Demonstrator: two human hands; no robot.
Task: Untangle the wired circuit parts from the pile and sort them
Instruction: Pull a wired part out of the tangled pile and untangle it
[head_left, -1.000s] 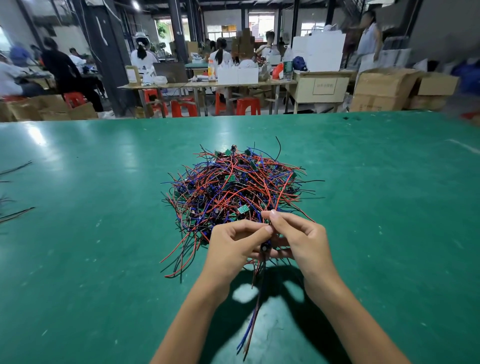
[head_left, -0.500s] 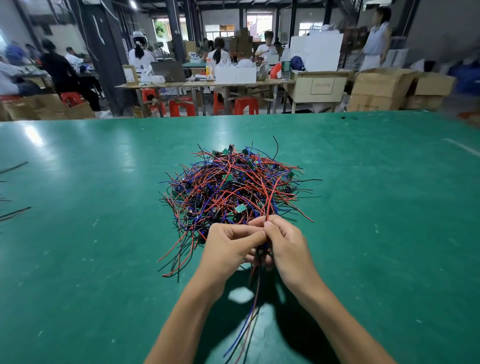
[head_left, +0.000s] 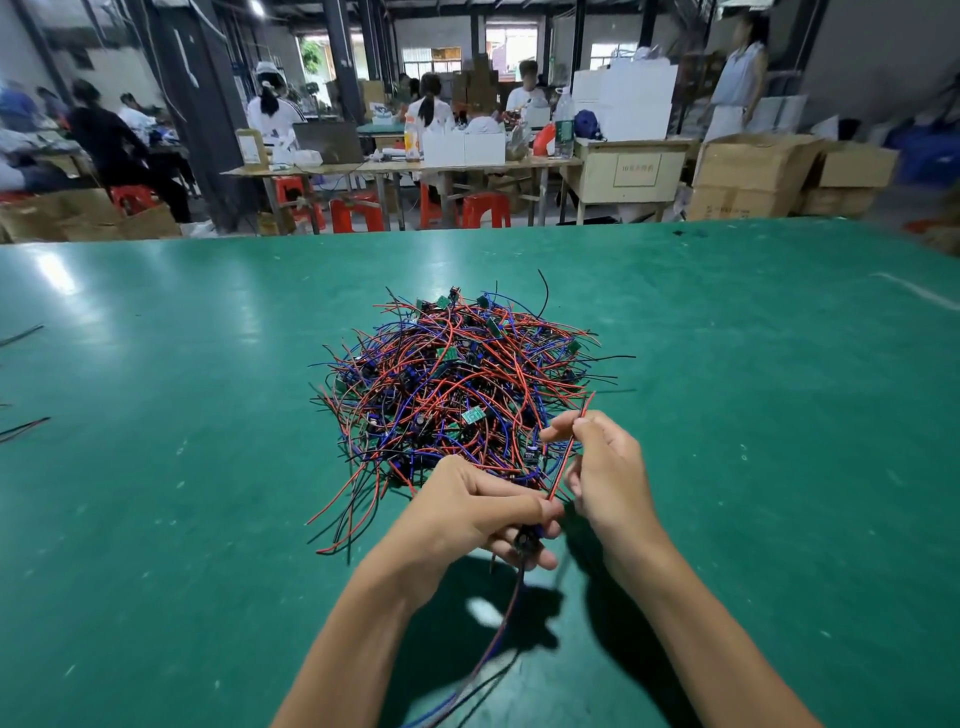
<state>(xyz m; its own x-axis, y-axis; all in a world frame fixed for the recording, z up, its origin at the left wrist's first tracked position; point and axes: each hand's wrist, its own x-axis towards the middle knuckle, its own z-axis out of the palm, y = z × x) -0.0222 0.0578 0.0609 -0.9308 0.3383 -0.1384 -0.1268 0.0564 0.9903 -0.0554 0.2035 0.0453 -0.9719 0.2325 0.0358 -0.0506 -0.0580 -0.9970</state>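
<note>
Left hand (head_left: 483, 512), lower centre: clamped on a gathered bundle (head_left: 525, 538), keeping sorted parts together. Right hand (head_left: 605, 467): pinching a red wire (head_left: 571, 447), drawing it free. Pile (head_left: 457, 384) at frame centre on green table (head_left: 156, 467).
</note>
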